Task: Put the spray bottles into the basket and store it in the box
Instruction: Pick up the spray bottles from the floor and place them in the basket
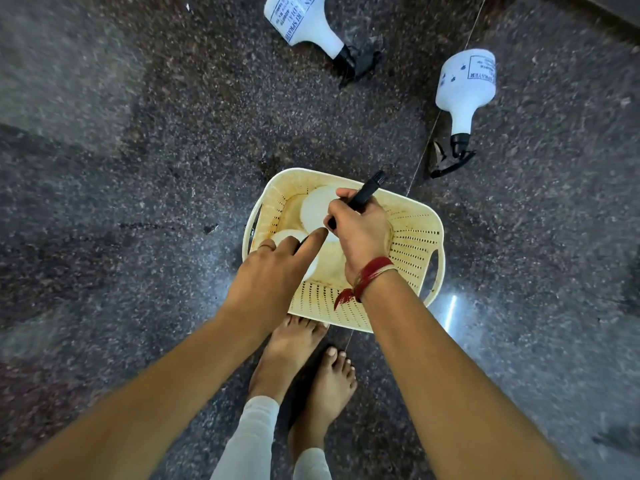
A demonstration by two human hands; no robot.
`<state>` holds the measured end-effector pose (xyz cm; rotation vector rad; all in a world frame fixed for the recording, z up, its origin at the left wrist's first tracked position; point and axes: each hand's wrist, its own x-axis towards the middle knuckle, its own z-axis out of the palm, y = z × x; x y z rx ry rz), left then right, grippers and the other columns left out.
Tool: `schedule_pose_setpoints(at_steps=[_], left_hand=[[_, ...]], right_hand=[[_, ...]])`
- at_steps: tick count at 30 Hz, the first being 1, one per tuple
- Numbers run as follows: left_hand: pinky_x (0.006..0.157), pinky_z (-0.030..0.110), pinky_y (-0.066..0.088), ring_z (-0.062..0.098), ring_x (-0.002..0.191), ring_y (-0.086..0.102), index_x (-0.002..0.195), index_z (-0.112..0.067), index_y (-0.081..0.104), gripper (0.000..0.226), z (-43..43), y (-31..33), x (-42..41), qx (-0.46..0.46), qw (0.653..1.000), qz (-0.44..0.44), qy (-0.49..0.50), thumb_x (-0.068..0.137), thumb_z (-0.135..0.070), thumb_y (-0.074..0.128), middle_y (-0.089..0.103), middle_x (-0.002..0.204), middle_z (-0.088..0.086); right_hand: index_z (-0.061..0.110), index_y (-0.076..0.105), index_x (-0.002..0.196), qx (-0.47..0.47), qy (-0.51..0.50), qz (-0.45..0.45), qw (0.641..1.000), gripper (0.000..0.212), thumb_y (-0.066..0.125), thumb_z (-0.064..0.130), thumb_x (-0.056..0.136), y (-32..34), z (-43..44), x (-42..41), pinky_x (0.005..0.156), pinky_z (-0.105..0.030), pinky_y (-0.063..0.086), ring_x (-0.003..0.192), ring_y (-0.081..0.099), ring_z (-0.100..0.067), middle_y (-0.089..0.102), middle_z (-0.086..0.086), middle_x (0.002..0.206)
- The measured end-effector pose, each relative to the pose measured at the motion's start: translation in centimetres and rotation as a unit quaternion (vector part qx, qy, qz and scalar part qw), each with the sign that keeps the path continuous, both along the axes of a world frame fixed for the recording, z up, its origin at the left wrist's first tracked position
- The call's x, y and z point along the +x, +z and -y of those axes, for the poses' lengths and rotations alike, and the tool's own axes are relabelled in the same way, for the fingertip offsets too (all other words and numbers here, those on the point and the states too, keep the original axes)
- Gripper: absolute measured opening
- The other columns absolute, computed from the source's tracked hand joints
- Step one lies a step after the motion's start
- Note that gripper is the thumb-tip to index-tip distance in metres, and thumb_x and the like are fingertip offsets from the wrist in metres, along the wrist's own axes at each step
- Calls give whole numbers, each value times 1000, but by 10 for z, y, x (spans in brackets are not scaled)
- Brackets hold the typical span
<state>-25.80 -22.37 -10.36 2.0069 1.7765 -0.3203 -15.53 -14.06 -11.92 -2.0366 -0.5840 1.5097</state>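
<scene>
On a dark speckled stone floor (138, 202), a person stands barefoot over a cream basket (412, 237). The right hand (360, 226) is closed around the black trigger head of a white bottle standing in the basket; the left hand (277, 268) rests on a second bottle beside it, index finger out, grip unclear. Two more spray bottles lie on their sides beyond the basket: the nearer one (464, 88) ahead to the right, nozzle pointing back toward the person, closer to the right hand; the farther one (304, 22) ahead. No box shows.
</scene>
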Motion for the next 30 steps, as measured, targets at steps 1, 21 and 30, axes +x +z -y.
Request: schedule_pose_setpoints(at_steps=[1, 21, 30], left_hand=[[55, 33, 45, 28, 79, 61, 148, -24, 27, 106, 0, 1, 1, -5, 1000, -1, -6, 59, 5, 77, 63, 97, 3], [109, 54, 28, 35, 141, 27, 139, -13, 41, 59, -41, 47, 11, 188, 979, 65, 47, 90, -46, 48, 43, 144, 14], [113, 63, 6, 37, 147, -1, 148, -18, 22, 71, -167, -16, 18, 9, 991, 75, 112, 92, -60, 37, 14, 158, 14]], right_hand=[[19, 64, 90, 6, 0, -1, 1000, 20, 58, 6, 75, 0, 1, -2, 58, -20, 52, 49, 57, -7, 62, -3, 73], [29, 50, 122, 175, 24, 163, 971, 48, 57, 56, 82, 45, 13, 26, 97, -21, 32, 123, 39, -14, 37, 9, 125], [19, 22, 148, 108, 235, 372, 892, 76, 61, 38, 86, -26, -98, 101, 116, -52, 17, 144, 13, -38, 11, -17, 157]])
